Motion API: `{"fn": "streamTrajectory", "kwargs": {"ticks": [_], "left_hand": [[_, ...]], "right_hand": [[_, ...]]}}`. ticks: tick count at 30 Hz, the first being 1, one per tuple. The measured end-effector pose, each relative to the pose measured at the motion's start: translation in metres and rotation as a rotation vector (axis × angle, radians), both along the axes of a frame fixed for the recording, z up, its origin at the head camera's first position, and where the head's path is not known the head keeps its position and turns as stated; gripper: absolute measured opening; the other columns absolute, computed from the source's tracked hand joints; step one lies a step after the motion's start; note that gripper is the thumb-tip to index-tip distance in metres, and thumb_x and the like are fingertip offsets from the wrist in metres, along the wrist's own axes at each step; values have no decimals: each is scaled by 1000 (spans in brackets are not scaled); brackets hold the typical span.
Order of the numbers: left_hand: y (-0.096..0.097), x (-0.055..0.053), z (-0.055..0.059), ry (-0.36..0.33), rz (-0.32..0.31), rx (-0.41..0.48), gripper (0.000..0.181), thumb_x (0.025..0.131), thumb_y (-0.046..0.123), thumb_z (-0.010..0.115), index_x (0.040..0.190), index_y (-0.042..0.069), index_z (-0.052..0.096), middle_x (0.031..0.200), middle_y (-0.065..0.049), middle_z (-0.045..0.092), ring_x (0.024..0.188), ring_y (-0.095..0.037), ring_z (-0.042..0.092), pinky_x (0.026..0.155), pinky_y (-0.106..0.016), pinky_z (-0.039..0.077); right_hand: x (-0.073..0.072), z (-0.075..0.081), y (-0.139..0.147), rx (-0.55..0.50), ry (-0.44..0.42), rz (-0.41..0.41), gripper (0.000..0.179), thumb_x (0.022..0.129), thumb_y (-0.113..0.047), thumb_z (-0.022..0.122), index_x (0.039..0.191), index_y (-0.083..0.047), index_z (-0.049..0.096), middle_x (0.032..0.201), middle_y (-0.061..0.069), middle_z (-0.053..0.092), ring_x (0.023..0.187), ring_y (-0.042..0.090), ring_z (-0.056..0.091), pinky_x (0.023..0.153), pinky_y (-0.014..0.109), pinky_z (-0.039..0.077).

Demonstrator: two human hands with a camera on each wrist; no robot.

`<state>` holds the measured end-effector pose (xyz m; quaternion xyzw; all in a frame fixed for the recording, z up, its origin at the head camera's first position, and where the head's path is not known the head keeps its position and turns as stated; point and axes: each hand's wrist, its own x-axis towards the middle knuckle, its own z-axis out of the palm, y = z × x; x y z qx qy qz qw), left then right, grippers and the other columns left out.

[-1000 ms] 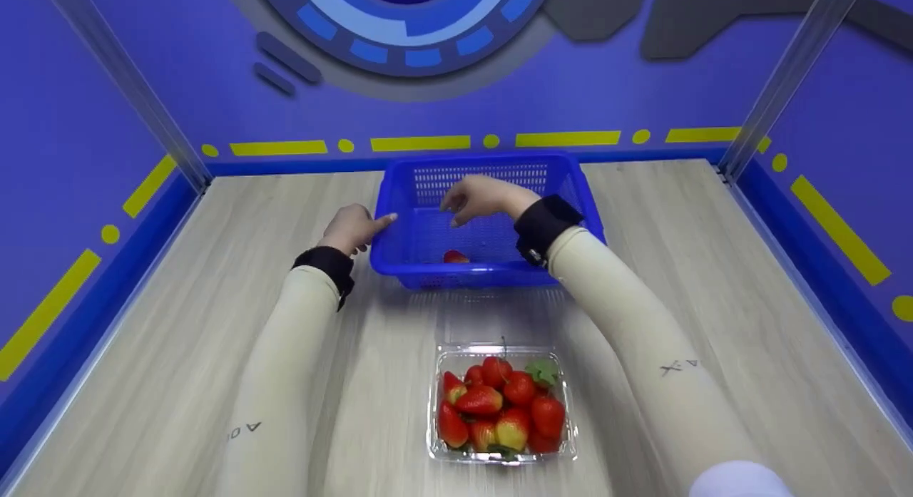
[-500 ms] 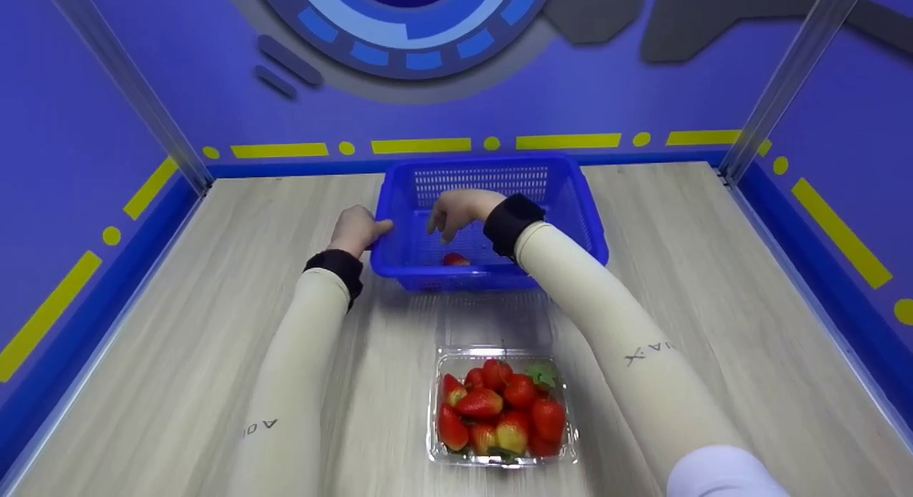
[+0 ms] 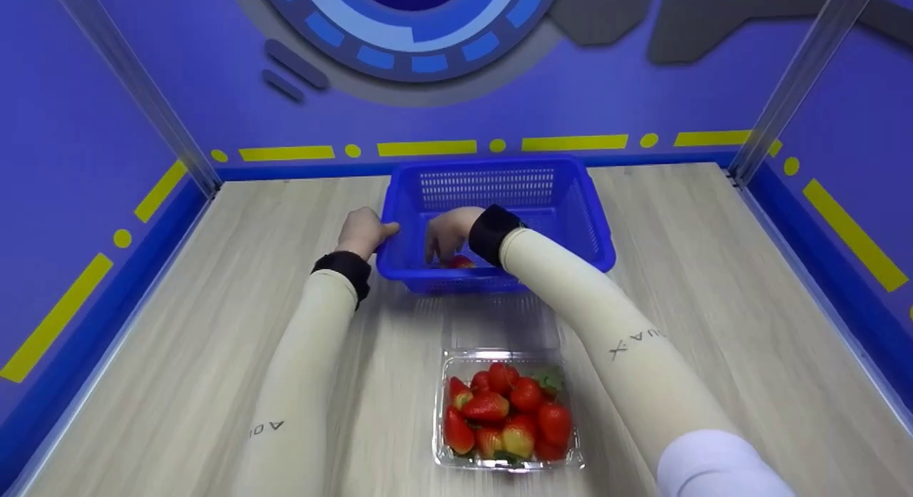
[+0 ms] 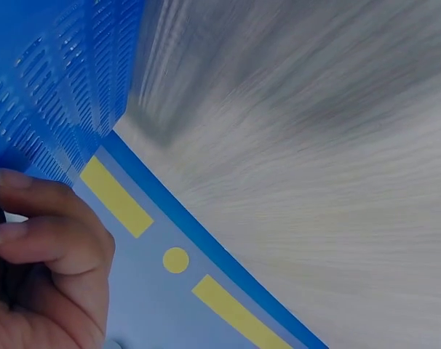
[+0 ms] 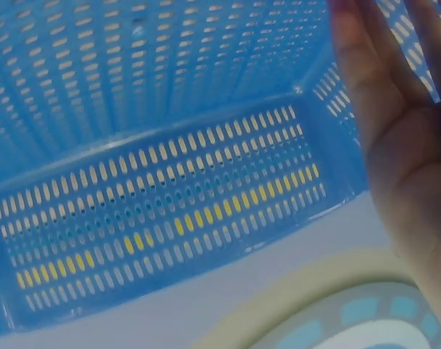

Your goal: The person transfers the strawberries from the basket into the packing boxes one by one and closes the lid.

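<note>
A blue plastic basket (image 3: 487,186) with slotted walls stands at the back of the table. My left hand (image 3: 361,232) grips its left rim, thumb over the top and fingers outside; the curled fingers also show beside the basket wall in the left wrist view. Inside the basket, my right hand (image 3: 451,230) reaches down, fingertips right at a single red strawberry (image 3: 461,262) near the front wall. Its fingers (image 5: 377,94) look straight in the right wrist view, where the strawberry is out of sight. The basket's front rim hides part of the strawberry in the head view.
In front of the basket, an open clear plastic punnet (image 3: 499,465) holds several strawberries (image 3: 486,407), with a green leaf (image 3: 549,380) at its back right corner. Its clear lid (image 3: 499,326) lies folded back toward the basket. Blue panels (image 3: 456,112) enclose the wooden table (image 3: 214,304).
My right hand has moved down and slightly left inside the basket, to the strawberry. My left hand has stayed at the left rim, its thumb now closer over it.
</note>
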<state>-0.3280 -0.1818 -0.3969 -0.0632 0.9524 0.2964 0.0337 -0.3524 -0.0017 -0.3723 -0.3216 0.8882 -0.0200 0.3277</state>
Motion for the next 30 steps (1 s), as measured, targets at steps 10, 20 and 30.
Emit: {"fn": "streamTrajectory", "kwargs": {"ticks": [10,20,30], "left_hand": [[0,4,-4,-30,32,-33,37,97,30,68,107,-5,74,95,-12,72,75,-17,61,69,-25,48],[4,3,-4,-27,22,-20,32,97,29,68,98,-2,73,72,-1,57,64,-13,54,61,-22,43],[2,0,2,-20,4,-34,29,97,29,66,86,2,69,76,-3,62,65,-12,56,60,-21,44]], "right_hand": [[1,-10,-14,35,-11,95,42,84,3,58,114,-20,78,94,-5,63,87,18,54,70,27,47],[8,-16,-13,74,-31,-51,42,90,2,46,111,-19,75,97,0,61,93,22,60,67,27,49],[-2,-13,-11,20,-21,60,26,83,3,52,78,-17,67,76,-4,53,75,17,50,57,25,43]]}}
